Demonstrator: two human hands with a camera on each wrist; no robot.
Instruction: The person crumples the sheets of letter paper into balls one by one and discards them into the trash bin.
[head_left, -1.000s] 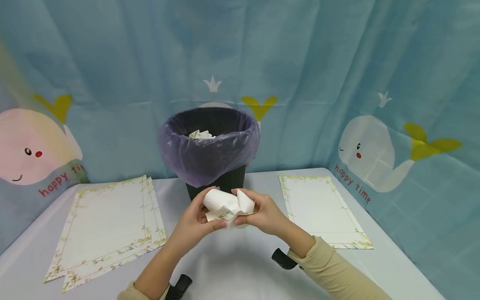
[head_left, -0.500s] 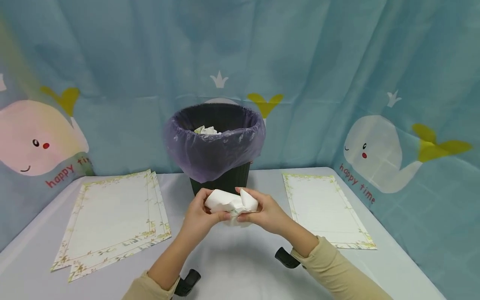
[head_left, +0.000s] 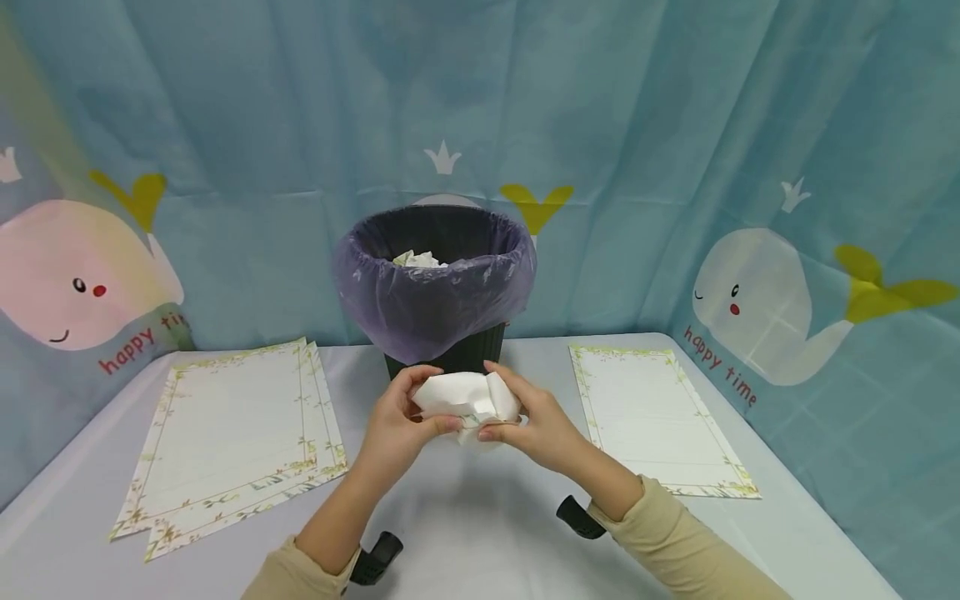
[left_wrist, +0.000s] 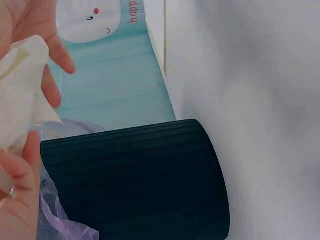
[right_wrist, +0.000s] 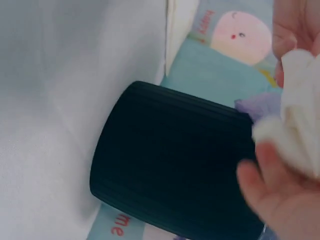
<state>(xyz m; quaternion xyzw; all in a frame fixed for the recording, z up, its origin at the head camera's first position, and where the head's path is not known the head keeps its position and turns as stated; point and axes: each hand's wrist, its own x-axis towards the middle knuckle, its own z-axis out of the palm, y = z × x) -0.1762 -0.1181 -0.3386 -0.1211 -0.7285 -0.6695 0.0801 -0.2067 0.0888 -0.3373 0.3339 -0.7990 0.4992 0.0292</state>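
Note:
A crumpled sheet of white paper (head_left: 461, 393) is held up between both hands, in front of the dark bin (head_left: 480, 348). My left hand (head_left: 396, 423) grips its left side, thumb at the front and fingers behind. On the opposite side my right hand (head_left: 542, 427) grips it the same way. Both wrist views catch the bunched paper (left_wrist: 20, 95) only at the frame edge, with the fingers of the two hands around it. Part of the printed border shows near the thumbs; the fingers behind the paper are partly hidden.
A purple bag (head_left: 431, 304) lines the bin, and crumpled paper (head_left: 420, 260) lies inside. Overlapping bordered sheets (head_left: 232, 433) lie at the left of the white table (head_left: 465, 542), another bordered sheet (head_left: 652, 417) at the right. A blue curtain (head_left: 600, 108) hangs behind.
The paper has been folded and squeezed into a more compact bundle between the hands. The head view has shifted slightly, so the bin and sheets appear a little farther right.

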